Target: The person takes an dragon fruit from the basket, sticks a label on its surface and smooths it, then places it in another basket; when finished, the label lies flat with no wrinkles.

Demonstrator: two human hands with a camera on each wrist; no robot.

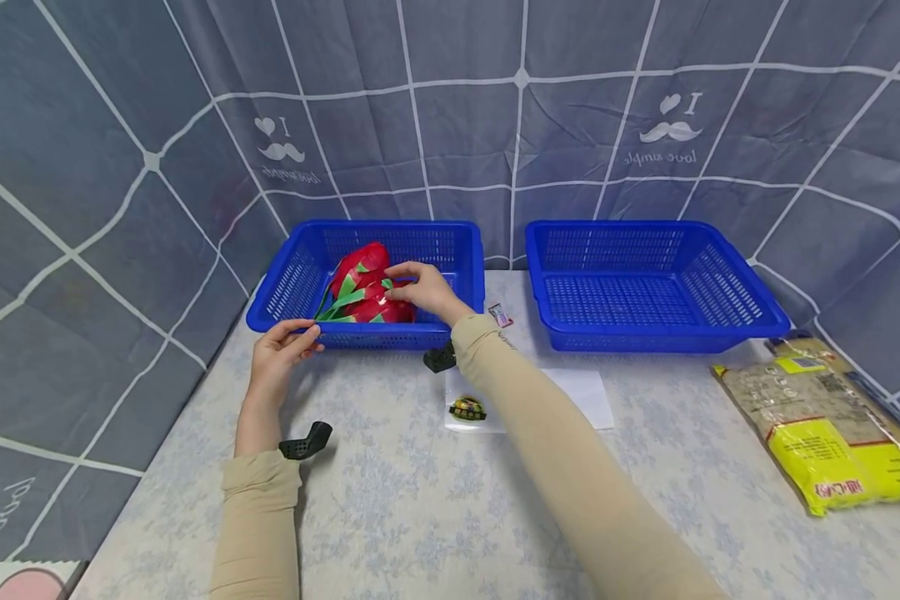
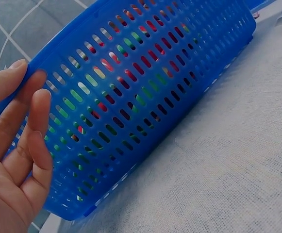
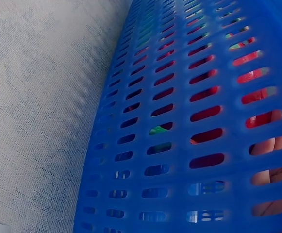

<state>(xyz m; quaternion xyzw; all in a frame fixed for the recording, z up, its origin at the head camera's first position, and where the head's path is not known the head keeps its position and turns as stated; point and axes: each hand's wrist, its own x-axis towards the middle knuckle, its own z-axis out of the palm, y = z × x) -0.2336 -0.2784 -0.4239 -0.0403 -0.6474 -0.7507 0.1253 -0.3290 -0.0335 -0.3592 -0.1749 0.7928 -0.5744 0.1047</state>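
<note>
A blue plastic basket point(image 1: 375, 333) at the back left holds red, green-tipped dragon fruits point(image 1: 367, 260), artificial-looking, with long green leaves trailing left. At its front left corner my left hand point(image 1: 273, 358) pinches the rim; the left wrist view shows thumb and fingers at the basket's edge point(image 2: 145, 82). My right hand point(image 1: 429, 290) reaches over the front rim, with thumb and fingers around the top of the nearer dragon fruit point(image 1: 382, 312). Through the slots in the right wrist view, parts of its fingers point(image 3: 269, 147) appear beside red surfaces; the fingertips' exact hold is partly hidden.
Another blue basket point(image 1: 660, 342) stands at the back right. A small wrapped packet point(image 1: 500, 314) lies between the baskets. On white paper point(image 1: 577, 396) sits a dark yellow-green wrapped item point(image 1: 467, 408). Yellow and clear food bags point(image 1: 825, 425) lie at the right edge.
</note>
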